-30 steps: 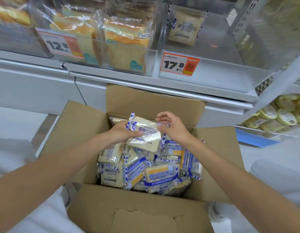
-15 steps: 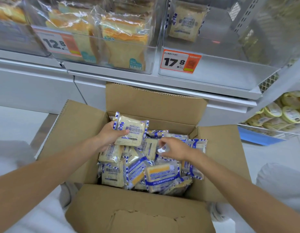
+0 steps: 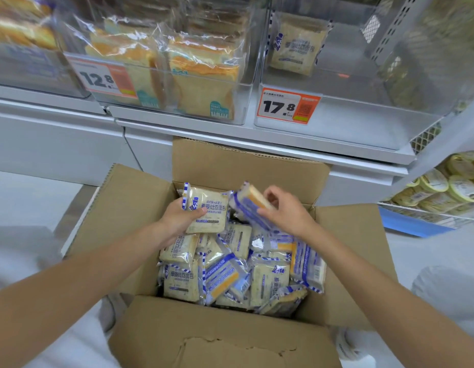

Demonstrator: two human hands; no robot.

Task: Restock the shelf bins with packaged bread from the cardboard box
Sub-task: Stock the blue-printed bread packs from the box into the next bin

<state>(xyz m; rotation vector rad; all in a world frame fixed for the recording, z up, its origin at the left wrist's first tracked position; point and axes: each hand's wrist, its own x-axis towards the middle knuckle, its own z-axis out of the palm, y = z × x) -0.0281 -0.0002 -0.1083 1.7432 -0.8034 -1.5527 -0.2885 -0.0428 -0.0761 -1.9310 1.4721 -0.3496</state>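
The left hand (image 3: 178, 220) gripped a face-up bread packet (image 3: 208, 212) by its lower left corner. The right hand (image 3: 287, 212) pinched a second packet (image 3: 250, 208), tilted on edge, just beside the first. Both were held above the open cardboard box (image 3: 136, 205), heaped with more loose packets (image 3: 230, 272). Higher up, the clear shelf bin (image 3: 342, 107) behind the 17.8 price tag (image 3: 287, 106) held one matching upright packet (image 3: 297, 43)

White shelving base (image 3: 58, 144), pale floor (image 3: 28, 200)
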